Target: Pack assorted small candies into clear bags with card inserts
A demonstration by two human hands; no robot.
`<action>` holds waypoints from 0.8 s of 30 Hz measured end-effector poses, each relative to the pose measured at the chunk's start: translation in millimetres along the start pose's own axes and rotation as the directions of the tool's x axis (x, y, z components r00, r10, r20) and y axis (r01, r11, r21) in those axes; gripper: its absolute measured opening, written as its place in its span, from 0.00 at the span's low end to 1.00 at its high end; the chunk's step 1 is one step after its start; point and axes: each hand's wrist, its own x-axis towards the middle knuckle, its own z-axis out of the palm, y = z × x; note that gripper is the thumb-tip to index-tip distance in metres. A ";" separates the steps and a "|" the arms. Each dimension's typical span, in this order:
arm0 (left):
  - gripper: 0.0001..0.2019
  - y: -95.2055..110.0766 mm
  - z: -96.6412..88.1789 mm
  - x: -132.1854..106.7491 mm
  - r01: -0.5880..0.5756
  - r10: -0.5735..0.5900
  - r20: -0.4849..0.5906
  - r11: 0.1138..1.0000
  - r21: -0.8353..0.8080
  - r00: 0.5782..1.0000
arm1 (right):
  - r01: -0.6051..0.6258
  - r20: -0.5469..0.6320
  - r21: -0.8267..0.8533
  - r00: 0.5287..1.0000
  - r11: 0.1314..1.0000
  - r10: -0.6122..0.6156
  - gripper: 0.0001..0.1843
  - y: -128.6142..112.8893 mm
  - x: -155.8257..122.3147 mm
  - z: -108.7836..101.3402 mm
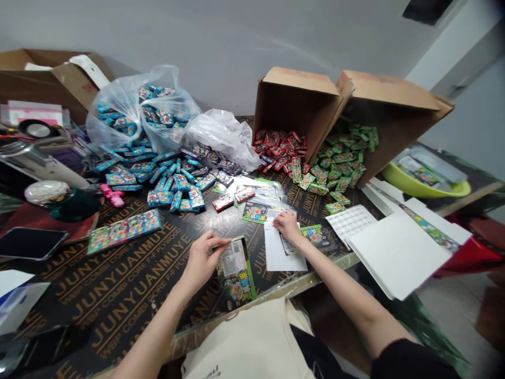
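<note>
Between the thumb and fingers of my left hand [207, 255] is the top edge of a black-and-green printed card packet [238, 276], which lies near the table's front edge. My right hand [289, 226] is closed over the upper part of a white paper sheet [276, 255]; whatever its fingertips pinch is too small to make out. Under and beside that wrist lies another green-and-black printed packet [315, 235]. Just beyond the hands are a printed packet [252, 212] and two small red boxes, one of them a red candy-sized box [223, 202].
Blue small boxes [181, 184] spill from a clear plastic bag [118, 113] at back left. Tipped cartons hold red boxes [280, 147] and green boxes [343, 158]. White cards [402, 247] overhang the right edge. A row of joined boxes [124, 230] and a phone [31, 243] lie left.
</note>
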 end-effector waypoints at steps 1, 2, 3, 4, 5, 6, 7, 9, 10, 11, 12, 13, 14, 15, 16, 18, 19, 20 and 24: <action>0.09 0.5 0.2 0.3 0.001 -0.001 -0.003 1.000 -0.001 1.000 | 0.008 0.004 0.005 1.000 1.000 -0.008 0.06 -2.0 -1.8 0.6; 0.09 1.0 0.4 0.5 0.002 -0.002 -0.007 1.000 -0.001 1.000 | 0.011 0.010 0.013 1.000 1.000 -0.011 0.07 -3.9 -3.5 1.2; 0.09 1.6 0.5 0.7 0.004 -0.004 -0.011 1.000 -0.001 1.000 | 0.007 0.013 0.024 1.000 1.000 -0.008 0.08 -5.4 -4.6 1.6; 0.08 2.3 0.6 0.8 0.007 -0.007 -0.016 1.000 0.001 1.000 | -0.002 0.015 0.036 1.000 0.999 0.002 0.08 -6.7 -5.2 1.5; 0.08 3.1 0.6 0.7 0.011 -0.011 -0.022 1.000 0.003 1.000 | -0.019 0.016 0.050 1.000 0.999 0.018 0.07 -7.7 -5.0 0.6; 0.08 3.8 0.7 0.6 0.016 -0.016 -0.026 1.000 0.006 1.000 | -0.041 0.015 0.067 0.999 0.997 0.040 0.06 -9.0 -3.9 -1.2; 0.08 4.6 0.8 0.3 0.022 -0.021 -0.032 1.000 0.009 0.999 | -0.068 0.014 0.086 0.998 0.994 0.067 0.06 -11.0 -1.9 -4.2; 0.07 5.6 1.2 -0.4 0.039 -0.038 -0.048 0.999 0.017 0.998 | -0.122 0.011 0.130 0.993 0.984 0.121 0.05 -20.1 4.3 -13.1; 0.06 5.9 1.5 -0.6 0.051 -0.050 -0.062 0.998 0.021 0.997 | -0.137 0.010 0.148 0.990 0.979 0.138 0.05 -28.5 7.8 -18.7; 0.05 6.2 1.7 -0.8 0.065 -0.062 -0.081 0.998 0.026 0.995 | -0.139 0.014 0.184 0.990 0.973 0.138 0.05 -40.0 11.1 -24.8; 0.04 6.4 1.9 -1.0 0.076 -0.072 -0.101 0.997 0.033 0.992 | -0.123 0.031 0.253 0.992 0.960 0.119 0.05 -54.4 13.9 -31.0; 0.03 6.6 2.0 -1.0 0.081 -0.075 -0.117 0.996 0.041 0.990 | -0.097 0.063 0.348 0.995 0.932 0.080 0.06 -71.2 16.0 -36.9; 0.03 6.9 1.9 -1.1 0.079 -0.072 -0.124 0.996 0.050 0.990 | -0.070 0.108 0.472 0.994 0.879 0.021 0.06 -89.4 17.4 -42.0; 0.03 7.3 1.6 -1.3 0.070 -0.062 -0.126 0.996 0.059 0.990 | -0.055 0.160 0.595 0.986 0.802 -0.052 0.07 -107.8 18.4 -45.9; 0.03 7.8 1.2 -1.6 0.058 -0.050 -0.120 0.996 0.068 0.991 | -0.058 0.215 0.684 0.969 0.727 -0.124 0.09 -125.1 19.1 -48.3; 0.03 8.9 -0.2 -2.6 0.034 -0.026 -0.103 0.996 0.077 0.994 | -0.093 0.312 0.765 0.919 0.637 -0.241 0.11 -152.1 20.9 -48.2; 0.03 9.4 -0.9 -3.4 0.027 -0.019 -0.098 0.997 0.079 0.995 | -0.110 0.353 0.770 0.894 0.628 -0.276 0.12 -160.5 22.3 -45.9; 0.04 9.7 -1.5 -4.3 0.024 -0.016 -0.096 0.997 0.079 0.995 | -0.124 0.385 0.768 0.873 0.629 -0.298 0.13 -165.3 24.0 -42.7; 0.04 10.6 -0.2 -6.7 0.039 -0.029 -0.117 0.996 0.083 0.993 | -0.150 0.448 0.745 0.834 0.650 -0.321 0.15 -162.9 30.3 -27.0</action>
